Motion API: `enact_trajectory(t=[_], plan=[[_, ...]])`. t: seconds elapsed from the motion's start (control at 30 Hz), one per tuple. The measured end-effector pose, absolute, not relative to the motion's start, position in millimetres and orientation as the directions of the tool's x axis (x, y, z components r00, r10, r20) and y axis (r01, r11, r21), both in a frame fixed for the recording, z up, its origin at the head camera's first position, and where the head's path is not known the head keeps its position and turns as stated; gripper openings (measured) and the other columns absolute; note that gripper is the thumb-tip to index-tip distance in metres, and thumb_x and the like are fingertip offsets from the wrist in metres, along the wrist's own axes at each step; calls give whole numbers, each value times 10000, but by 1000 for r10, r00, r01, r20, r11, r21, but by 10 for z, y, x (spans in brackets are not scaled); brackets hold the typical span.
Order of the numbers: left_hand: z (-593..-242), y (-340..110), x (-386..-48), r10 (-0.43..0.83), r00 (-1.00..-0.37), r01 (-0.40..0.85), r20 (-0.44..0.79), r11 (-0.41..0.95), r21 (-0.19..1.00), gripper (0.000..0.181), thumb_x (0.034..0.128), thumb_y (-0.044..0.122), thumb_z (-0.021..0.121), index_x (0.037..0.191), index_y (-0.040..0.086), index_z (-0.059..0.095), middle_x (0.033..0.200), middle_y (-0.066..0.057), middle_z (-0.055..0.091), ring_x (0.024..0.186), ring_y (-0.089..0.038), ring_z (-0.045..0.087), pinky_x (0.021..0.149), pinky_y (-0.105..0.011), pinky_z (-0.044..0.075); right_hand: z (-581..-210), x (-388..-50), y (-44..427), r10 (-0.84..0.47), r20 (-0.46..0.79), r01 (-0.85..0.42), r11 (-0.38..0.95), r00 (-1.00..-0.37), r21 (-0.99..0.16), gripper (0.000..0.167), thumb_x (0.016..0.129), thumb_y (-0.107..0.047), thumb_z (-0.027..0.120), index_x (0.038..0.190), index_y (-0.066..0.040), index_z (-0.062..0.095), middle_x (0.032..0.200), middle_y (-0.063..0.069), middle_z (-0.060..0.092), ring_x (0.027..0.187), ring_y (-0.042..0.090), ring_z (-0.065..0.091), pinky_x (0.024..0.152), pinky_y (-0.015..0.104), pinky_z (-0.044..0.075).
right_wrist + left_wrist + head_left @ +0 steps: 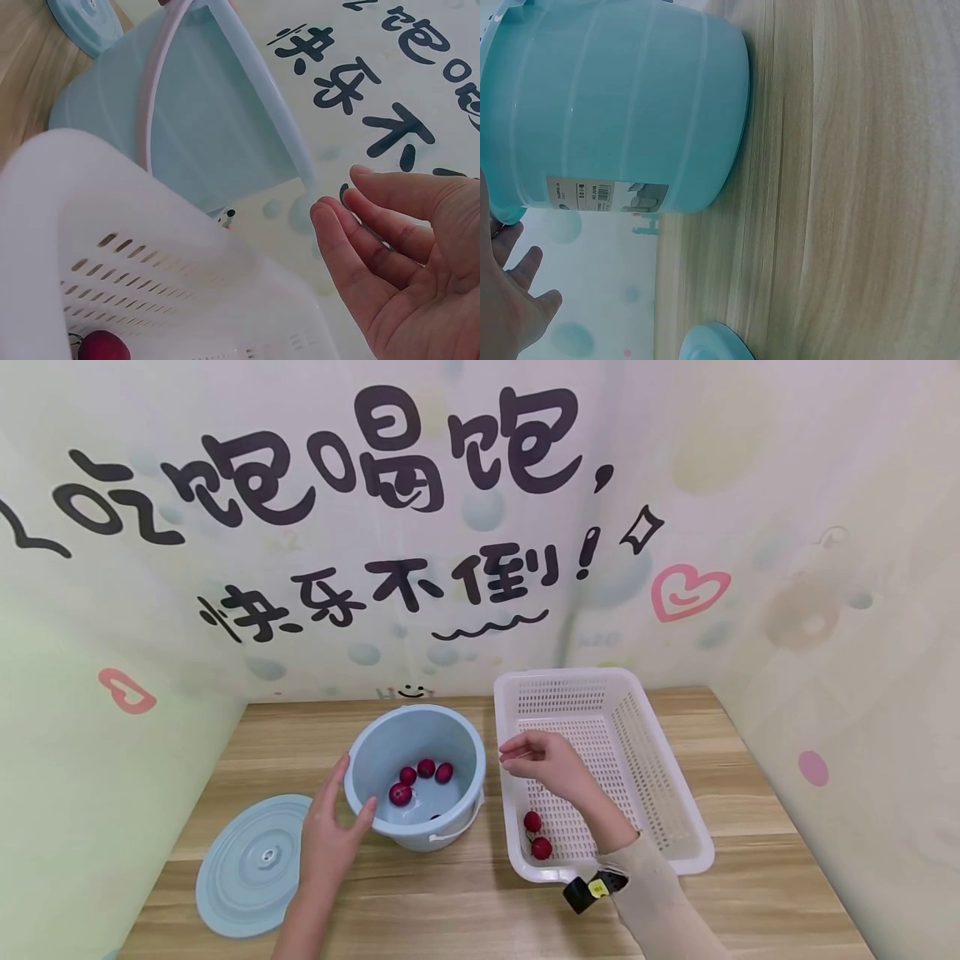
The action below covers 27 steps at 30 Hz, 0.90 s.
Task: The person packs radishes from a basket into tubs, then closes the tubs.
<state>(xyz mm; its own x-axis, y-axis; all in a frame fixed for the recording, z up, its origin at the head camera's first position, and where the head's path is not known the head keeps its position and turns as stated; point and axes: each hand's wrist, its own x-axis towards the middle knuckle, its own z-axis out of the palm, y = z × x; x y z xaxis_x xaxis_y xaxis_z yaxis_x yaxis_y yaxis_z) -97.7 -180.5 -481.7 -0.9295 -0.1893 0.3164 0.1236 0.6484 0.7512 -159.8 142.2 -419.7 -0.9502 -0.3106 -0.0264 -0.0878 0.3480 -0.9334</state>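
Observation:
A light blue bucket (420, 739) stands upright on the table with several small round dark-red things (401, 793), like fruits or radishes, at its bottom. My left hand (330, 835) is at the bucket's left rim, fingers spread along the outside and the thumb tip over the edge. Between the bucket and a white perforated basket (675, 802), my right hand (551, 764) hovers above the basket's left side. Its thumb and fingers are loosely bent, and the right wrist view shows nothing held. Two more red things (541, 847) lie in the basket's near left corner.
A round blue lid (251, 868) lies flat on the wooden table (450, 910), left of the bucket. The bucket's white handle (457, 827) hangs down at its front right. A printed wall (360, 668) closes off the back, with further walls at both sides.

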Motion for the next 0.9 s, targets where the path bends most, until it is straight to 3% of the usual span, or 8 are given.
enact_trajectory(t=[0.6,0.7,0.9], plan=[[-4823,-1807,-979,-187,-926,134,327,648,750,708,879,236,721,1520,181,425,1552,-120,457,1430,-402,415,1124,-667,368,-4322,-1552,1524,-292,-48,-58,347,-955,-936,251,896,-105,695,1110,28,695,1040,185,740,875,145,701,797,267,603],[-4824,-1806,-980,-186,-926,135,328,648,750,709,878,235,721,1520,181,425,1552,-121,458,1430,-403,415,1125,-666,367,-4350,-1540,1539,-299,-49,-56,333,-953,-941,264,897,-95,688,1119,48,684,1048,205,734,899,208,713,795,262,605],[-4825,-1803,-979,-188,-925,136,331,649,749,710,873,226,724,1518,181,430,1549,-121,462,1427,-404,419,1126,-665,366,-4426,-1519,1559,-274,-81,-18,343,-958,-939,243,898,-101,691,1108,21,693,1036,179,739,883,162,702,799,269,608]])
